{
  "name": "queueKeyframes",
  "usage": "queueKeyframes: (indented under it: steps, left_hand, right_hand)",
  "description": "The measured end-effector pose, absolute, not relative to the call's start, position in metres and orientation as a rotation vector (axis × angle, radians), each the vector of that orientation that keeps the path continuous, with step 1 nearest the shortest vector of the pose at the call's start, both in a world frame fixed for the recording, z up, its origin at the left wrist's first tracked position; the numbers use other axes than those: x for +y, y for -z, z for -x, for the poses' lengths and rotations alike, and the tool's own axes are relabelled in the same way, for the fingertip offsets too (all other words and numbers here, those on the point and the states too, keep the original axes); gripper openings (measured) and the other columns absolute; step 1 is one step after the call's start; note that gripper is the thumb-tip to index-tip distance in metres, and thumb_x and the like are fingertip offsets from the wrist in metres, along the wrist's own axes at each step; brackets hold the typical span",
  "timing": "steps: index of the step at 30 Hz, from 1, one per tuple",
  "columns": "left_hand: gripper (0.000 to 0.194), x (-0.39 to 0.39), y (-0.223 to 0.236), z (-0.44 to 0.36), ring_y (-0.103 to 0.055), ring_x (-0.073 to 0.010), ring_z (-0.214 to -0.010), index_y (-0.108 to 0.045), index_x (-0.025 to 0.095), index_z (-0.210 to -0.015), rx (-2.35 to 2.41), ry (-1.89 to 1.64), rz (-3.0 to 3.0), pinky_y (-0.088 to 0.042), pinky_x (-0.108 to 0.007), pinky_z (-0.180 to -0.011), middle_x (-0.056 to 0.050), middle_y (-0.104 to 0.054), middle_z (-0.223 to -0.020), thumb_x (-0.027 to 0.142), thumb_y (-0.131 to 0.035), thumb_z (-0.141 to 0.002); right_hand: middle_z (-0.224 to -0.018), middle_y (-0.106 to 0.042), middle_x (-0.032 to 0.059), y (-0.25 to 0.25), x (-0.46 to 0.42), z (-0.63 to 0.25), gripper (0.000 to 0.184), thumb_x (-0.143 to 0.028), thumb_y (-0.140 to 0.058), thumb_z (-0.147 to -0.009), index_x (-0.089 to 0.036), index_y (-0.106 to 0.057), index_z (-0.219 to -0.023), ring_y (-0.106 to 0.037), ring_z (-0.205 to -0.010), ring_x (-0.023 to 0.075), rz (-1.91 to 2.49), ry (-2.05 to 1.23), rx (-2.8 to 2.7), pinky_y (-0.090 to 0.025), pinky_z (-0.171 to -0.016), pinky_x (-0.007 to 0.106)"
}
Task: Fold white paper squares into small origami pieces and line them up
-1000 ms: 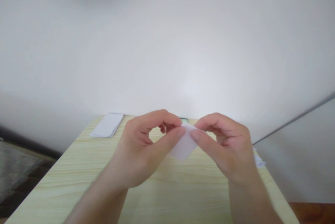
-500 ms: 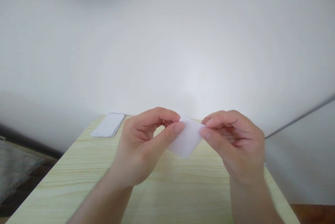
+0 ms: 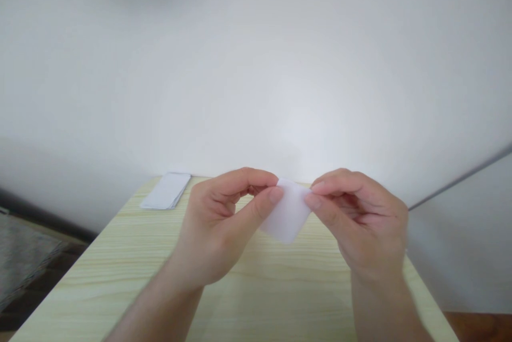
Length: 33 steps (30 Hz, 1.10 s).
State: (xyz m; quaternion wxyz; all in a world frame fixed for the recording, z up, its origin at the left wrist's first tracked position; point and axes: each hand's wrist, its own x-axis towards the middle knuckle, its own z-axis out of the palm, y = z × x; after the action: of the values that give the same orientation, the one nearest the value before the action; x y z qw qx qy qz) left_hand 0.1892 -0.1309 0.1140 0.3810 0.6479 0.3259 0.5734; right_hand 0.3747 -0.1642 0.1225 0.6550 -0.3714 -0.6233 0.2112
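Note:
A small white piece of paper (image 3: 288,214) is held up above the table between my two hands. My left hand (image 3: 228,224) pinches its upper left edge between thumb and forefinger. At the upper right corner, the thumb and fingers of my right hand (image 3: 360,219) are closed on it. The lower part of the paper hangs down at a slant, apart from the fingers. Whether it is a single layer or folded I cannot tell.
A stack of white paper pieces (image 3: 166,191) lies at the far left corner of the pale wood-grain table (image 3: 272,294). Behind the table stands a white wall (image 3: 256,64). A patterned grey rug (image 3: 24,256) shows on the floor at left.
My right hand has moved right along the paper's top edge, away from my left hand, so more of the paper shows. Both hands keep hold; the last half second brings only slight tilting.

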Motion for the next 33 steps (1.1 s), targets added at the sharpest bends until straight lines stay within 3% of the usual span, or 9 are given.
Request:
queueKeyframes:
  steps: [7, 13, 20, 33]
  left_hand:
    - [0.006, -0.132, -0.117, -0.189, -0.067, -0.0127, -0.071, -0.079, 0.022, -0.09, 0.852, -1.425, -1.7, -0.05, -0.021, -0.059, -0.001, -0.075, -0.079, 0.022, -0.076, -0.085]
    - [0.007, -0.13, -0.114, -0.192, -0.066, -0.0106, -0.064, -0.08, 0.025, -0.089, 0.865, -1.519, -1.623, -0.05, -0.019, -0.054, 0.002, -0.075, -0.075, 0.023, -0.079, -0.083]
    - [0.008, -0.13, -0.112, -0.196, -0.068, -0.0126, -0.066, -0.08, 0.025, -0.089, 0.871, -1.605, -1.548, -0.054, -0.022, -0.057, 0.001, -0.077, -0.08, 0.027, -0.08, -0.081]
    - [0.008, -0.131, -0.113, -0.194, -0.069, -0.0147, -0.071, -0.08, 0.022, -0.088, 0.884, -1.572, -1.602, -0.056, -0.023, -0.062, -0.002, -0.076, -0.08, 0.026, -0.08, -0.082]
  right_hand:
    - [-0.08, -0.07, 0.0005, -0.122, -0.163, -0.37, 0.012, -0.012, -0.078, -0.081, -0.023, -0.076, -0.087, -0.063, -0.069, 0.0135, 0.815, -0.45, -1.372, -0.054, -0.059, 0.027]
    - [-0.085, -0.075, -0.0006, -0.122, -0.162, -0.375, 0.018, -0.018, -0.08, -0.082, -0.026, -0.077, -0.098, -0.068, -0.071, 0.0127, 0.873, -0.636, -1.336, -0.058, -0.062, 0.024]
    - [-0.076, -0.076, -0.0004, -0.125, -0.162, -0.378, 0.003, -0.022, -0.079, -0.084, -0.024, -0.077, -0.086, -0.069, -0.066, 0.0146, 0.884, -0.664, -1.362, -0.058, -0.059, 0.026]
    - [-0.079, -0.073, 0.0014, -0.129, -0.165, -0.38, 0.006, -0.017, -0.076, -0.085, -0.022, -0.075, -0.084, -0.063, -0.068, 0.0149, 0.95, -0.567, -1.452, -0.051, -0.06, 0.028]
